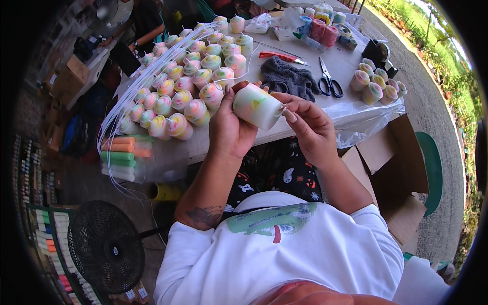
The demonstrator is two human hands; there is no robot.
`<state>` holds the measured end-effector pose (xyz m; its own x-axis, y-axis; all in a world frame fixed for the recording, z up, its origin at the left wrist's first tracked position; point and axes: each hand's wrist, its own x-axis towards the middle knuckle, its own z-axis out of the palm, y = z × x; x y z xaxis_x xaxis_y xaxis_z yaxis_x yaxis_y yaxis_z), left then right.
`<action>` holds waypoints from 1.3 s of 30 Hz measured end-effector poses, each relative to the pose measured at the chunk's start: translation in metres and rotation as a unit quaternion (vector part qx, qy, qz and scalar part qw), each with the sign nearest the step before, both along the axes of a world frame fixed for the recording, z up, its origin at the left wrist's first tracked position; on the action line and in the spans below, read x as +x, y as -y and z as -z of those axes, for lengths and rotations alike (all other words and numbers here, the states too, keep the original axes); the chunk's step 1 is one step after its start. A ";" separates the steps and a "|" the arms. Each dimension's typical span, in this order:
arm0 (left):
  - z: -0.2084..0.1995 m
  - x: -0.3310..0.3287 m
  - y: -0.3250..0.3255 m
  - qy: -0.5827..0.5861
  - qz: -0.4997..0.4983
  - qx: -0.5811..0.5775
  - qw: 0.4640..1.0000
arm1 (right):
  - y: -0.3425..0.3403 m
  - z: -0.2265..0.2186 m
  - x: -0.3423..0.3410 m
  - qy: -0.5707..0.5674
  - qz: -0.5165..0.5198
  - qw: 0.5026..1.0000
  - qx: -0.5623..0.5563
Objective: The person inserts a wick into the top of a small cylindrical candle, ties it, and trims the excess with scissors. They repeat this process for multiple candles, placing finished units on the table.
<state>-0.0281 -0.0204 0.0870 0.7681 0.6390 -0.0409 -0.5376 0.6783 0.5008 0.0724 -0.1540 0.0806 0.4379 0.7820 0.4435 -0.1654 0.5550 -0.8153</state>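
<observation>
A thick white pillar candle (254, 108) with pastel yellow, green and orange patches lies tilted sideways in front of me, above the table's near edge. My left hand (230, 129) is wrapped round its left end and far side. At its right end, my right hand (312, 124) pinches a small pale piece that looks like the wick; the fingertips partly cover it. Just beyond my left hand stand several rows of similar multicoloured candles (180, 99), short wicks rising from their tops. A bundle of long white wicks (129, 99) drapes over their left side.
A dark grey cloth (288, 77), scissors (329, 80) and a red-handled cutter (278, 56) lie behind the held candle. Bundled small candles (378, 84) sit at right, near a tape dispenser (380, 55). An open cardboard box (394, 170) stands below; a black fan (107, 246) is at lower left.
</observation>
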 end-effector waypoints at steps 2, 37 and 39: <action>-0.004 -0.003 0.001 -0.008 -0.005 -0.015 1.000 | -0.001 0.002 -0.001 -0.008 -0.001 1.000 0.009; 0.009 0.006 -0.003 -0.003 -0.038 -0.031 0.999 | -0.010 0.028 -0.011 -0.003 0.110 0.994 0.001; 0.007 0.006 0.000 -0.010 -0.047 -0.024 0.999 | -0.013 0.027 -0.012 -0.007 0.109 0.994 0.012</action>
